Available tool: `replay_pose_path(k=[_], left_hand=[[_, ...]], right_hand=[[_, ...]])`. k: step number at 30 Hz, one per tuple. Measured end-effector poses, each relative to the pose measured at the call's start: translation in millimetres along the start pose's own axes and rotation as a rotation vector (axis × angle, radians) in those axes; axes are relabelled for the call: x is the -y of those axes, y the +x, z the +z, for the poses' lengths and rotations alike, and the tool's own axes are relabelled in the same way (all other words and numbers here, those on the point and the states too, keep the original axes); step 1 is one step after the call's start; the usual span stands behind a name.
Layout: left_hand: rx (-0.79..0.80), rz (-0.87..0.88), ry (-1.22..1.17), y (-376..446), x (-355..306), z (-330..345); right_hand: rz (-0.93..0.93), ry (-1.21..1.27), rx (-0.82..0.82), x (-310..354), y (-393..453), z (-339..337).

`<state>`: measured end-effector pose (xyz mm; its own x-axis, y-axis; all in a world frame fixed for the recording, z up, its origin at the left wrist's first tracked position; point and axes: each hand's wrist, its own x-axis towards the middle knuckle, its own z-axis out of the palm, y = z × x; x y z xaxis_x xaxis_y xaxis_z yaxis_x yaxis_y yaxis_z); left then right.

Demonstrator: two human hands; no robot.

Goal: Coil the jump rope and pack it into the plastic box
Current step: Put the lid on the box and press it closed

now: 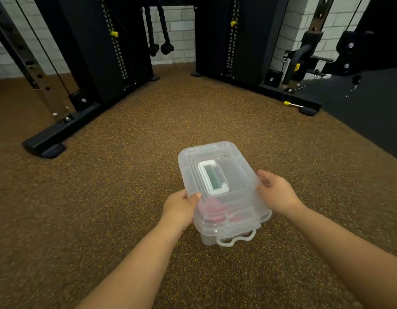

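Observation:
A clear plastic box (237, 233) with its translucent lid (193, 157) on top sits between my hands above the speckled brown floor. The lid has a folded white handle (213, 177) in its middle. Through the plastic, red shapes of the jump rope (215, 210) show blurred inside the box. My left hand (182, 208) grips the lid's left edge with the thumb on top. My right hand (276, 192) holds the right edge. A latch loop (235, 239) hangs at the box's near end.
Black cable-machine frames stand at the back left (99, 52) and back right (233, 41), their base feet (48, 143) reaching onto the floor. Two black rope ends (162, 47) hang against the white brick wall. A dark mat (371, 112) lies at the right.

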<state>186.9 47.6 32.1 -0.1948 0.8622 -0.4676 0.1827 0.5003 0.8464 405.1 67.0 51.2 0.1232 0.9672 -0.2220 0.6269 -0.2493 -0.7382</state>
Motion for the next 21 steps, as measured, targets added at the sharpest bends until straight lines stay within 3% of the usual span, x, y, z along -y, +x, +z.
replay_pose_path(k=[9, 13, 21], left_hand=[[0.103, -0.104, 0.007, 1, -11, -3], [0.047, -0.091, 0.049, 5, 0, -2], [0.096, -0.162, -0.057, 2, -3, -8]], right_hand=[[0.112, -0.189, 0.241, 0, 23, -20], [0.087, -0.230, 0.226, -5, 26, -14], [0.138, -0.112, 0.209, -4, 25, -11]])
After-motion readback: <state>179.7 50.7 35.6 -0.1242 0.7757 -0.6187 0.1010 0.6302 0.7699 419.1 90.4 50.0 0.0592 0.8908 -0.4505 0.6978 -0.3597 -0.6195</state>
